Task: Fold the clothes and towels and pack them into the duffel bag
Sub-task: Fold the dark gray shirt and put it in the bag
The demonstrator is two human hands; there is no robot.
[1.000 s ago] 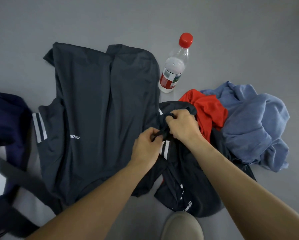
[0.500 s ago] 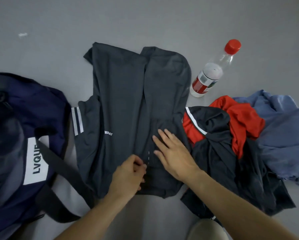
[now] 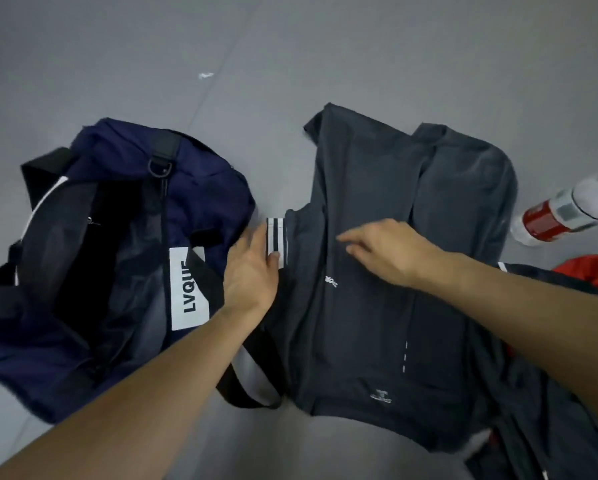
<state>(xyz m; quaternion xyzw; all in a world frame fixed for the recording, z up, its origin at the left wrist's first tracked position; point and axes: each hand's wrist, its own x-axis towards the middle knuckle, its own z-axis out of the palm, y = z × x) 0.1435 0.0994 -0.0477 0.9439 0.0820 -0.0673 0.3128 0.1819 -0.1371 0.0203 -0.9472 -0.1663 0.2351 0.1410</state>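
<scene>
The dark grey shirt (image 3: 370, 299) is lying flat on the floor (image 3: 145, 64), the duffel bag (image 3: 207, 188) just left of it. The left hand (image 3: 250, 275) is touching its striped cuff (image 3: 277, 233) and the right hand (image 3: 389, 252) its middle, the 2 grips wide.

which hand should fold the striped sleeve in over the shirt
Left. The left hand lies right at the striped sleeve, thumb on the stripes, on the side toward the duffel bag. The right hand is open over the middle of the dark grey shirt, likely better for pinning it flat.
</scene>
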